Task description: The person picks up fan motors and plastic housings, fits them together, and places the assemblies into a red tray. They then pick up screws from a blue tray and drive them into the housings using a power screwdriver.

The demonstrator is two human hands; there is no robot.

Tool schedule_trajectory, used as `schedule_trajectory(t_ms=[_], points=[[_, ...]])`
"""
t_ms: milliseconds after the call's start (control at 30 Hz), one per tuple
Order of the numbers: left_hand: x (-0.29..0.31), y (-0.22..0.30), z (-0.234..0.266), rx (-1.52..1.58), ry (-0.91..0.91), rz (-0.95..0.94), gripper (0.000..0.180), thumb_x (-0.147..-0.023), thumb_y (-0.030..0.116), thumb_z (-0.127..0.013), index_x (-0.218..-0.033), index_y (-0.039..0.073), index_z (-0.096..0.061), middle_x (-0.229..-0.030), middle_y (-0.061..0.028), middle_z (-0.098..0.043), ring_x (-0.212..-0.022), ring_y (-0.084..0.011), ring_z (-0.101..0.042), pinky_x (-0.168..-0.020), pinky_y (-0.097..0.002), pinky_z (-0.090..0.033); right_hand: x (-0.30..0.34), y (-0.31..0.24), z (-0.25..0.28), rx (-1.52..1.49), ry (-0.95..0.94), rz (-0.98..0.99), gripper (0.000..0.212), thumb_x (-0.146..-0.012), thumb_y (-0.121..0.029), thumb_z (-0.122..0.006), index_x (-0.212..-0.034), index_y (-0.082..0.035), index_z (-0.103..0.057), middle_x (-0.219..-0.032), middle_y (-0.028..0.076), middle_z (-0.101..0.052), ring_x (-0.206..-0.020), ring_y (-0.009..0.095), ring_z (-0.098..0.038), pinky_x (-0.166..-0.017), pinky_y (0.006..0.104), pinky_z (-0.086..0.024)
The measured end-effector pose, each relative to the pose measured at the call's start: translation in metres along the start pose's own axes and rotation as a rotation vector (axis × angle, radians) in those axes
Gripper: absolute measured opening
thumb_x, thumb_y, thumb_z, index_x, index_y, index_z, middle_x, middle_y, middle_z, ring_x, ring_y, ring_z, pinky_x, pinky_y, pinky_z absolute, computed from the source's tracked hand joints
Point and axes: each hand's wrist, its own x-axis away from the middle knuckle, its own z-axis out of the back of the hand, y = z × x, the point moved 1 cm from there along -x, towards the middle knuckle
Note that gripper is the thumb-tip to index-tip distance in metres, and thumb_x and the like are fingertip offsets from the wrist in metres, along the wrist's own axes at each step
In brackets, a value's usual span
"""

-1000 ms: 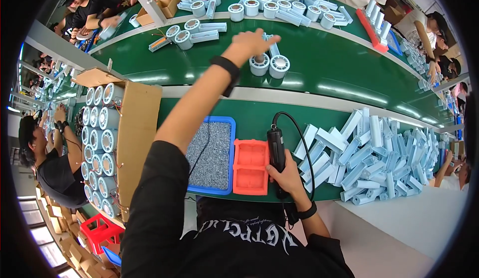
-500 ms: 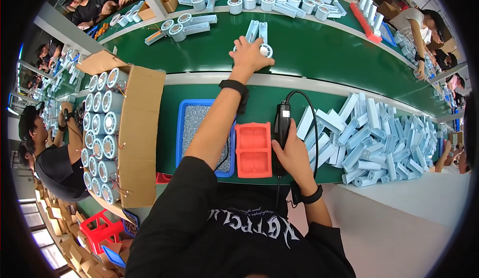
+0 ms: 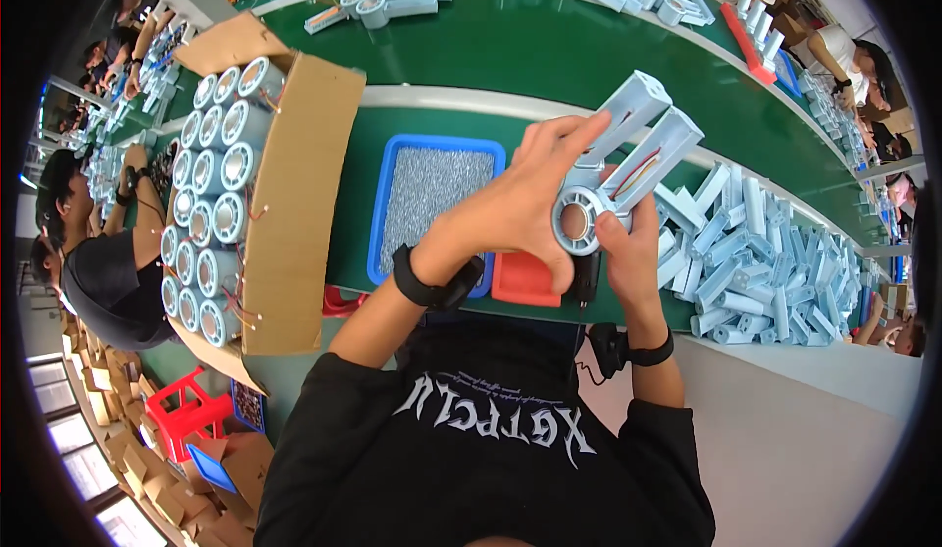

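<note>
The left hand [image 3: 520, 204], back from the conveyor, now grips a pale blue fan housing [image 3: 613, 169] mid-frame; the right hand [image 3: 628, 253] steadies it, the screwdriver set down.

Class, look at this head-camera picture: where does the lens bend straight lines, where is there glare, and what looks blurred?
Head view: the fisheye lens bows the green conveyor's white edge and leaves black corners; overhead lights streak pale glare on the belt; the left hand and right hand holding the pale blue fan part look slightly soft; the cardboard box stays fairly crisp.
</note>
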Motion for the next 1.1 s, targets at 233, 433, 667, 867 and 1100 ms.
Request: schedule_trajectory(t_ms=[233, 433, 667, 867, 1100], points=[[0.012, -0.035, 0.017, 0.483, 0.187, 0.377, 0.058, -0.073, 0.018, -0.072, -0.121, -0.002, -0.046, -0.113, -0.0183, -0.046, -0.108, -0.0287, -0.046, -0.092, -0.0345, -0.039, 0.009, 0.005, -0.009, -0.197, -0.061, -0.039, 0.051, -0.085, -0.032, -0.062, -0.118, 0.002, -0.046, -0.112, 0.01, -0.053, -0.101, 0.019, -0.053, -0.088, 0.0312, -0.042], [0.04, -0.049, 0.016, -0.076, 0.049, 0.165, 0.047, -0.073, 0.013, -0.07, -0.112, -0.002, -0.049, -0.095, -0.0134, -0.056, -0.091, -0.0278, -0.056, -0.079, -0.0352, -0.045, 0.037, 0.036, -0.024, 0.48, -0.237, 0.051, 0.046, -0.073, -0.028, -0.075, -0.103, -0.002, -0.051, -0.101, 0.01, -0.055, -0.091, 0.023, -0.056, -0.079, 0.0339, -0.045], [0.053, -0.034, 0.008, -0.14, -0.144, 0.261, 0.036, -0.073, 0.011, -0.071, -0.104, 0.001, -0.055, -0.091, -0.0131, -0.06, -0.084, -0.0332, -0.06, -0.074, -0.0382, -0.047, 0.052, 0.047, -0.026, 0.838, -0.33, 0.205, 0.045, -0.068, -0.025, -0.077, -0.1, -0.004, -0.054, -0.103, 0.011, -0.055, -0.091, 0.03, -0.052, -0.08, 0.038, -0.043], [0.057, -0.034, 0.0, -0.226, -0.199, 0.262, 0.035, -0.073, 0.01, -0.068, -0.102, 0.001, -0.051, -0.092, -0.0161, -0.056, -0.08, -0.0407, -0.056, -0.066, -0.0449, -0.047, 0.049, 0.036, -0.012, 0.783, -0.423, 0.057, 0.038, -0.07, -0.015, -0.074, -0.101, -0.005, -0.056, -0.104, 0.008, -0.055, -0.093, 0.03, -0.05, -0.081, 0.0381, -0.042], [0.056, -0.043, -0.002, -0.356, -0.171, 0.243, 0.037, -0.074, 0.012, -0.068, -0.105, 0.001, -0.051, -0.098, -0.0149, -0.057, -0.087, -0.0373, -0.057, -0.07, -0.0423, -0.048, 0.037, 0.043, -0.016, 0.723, -0.435, 0.118, 0.044, -0.066, 0.0, -0.064, -0.109, -0.009, -0.057, -0.101, 0.009, -0.055, -0.092, 0.029, -0.05, -0.081, 0.0359, -0.042]])
